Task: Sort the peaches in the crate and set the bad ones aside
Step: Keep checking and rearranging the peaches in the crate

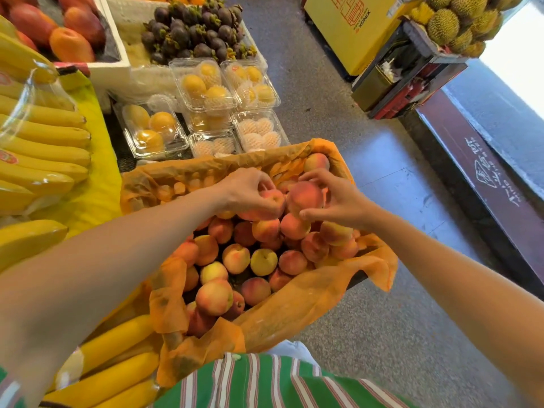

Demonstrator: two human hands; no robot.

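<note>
Peaches (304,197) partly behind left hand (244,189), right hand (338,201)

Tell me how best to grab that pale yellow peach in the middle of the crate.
Come straight down from above and cup the pale yellow peach round its widest part with spread fingertips. Its rounded top is exposed, while neighbouring peaches crowd its sides, so a sideways reach would probably bump them. Free a hand first: the left hand and right hand each grip a peach.

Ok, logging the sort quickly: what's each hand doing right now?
Left hand: grips a peach.
Right hand: grips a second peach.
</note>
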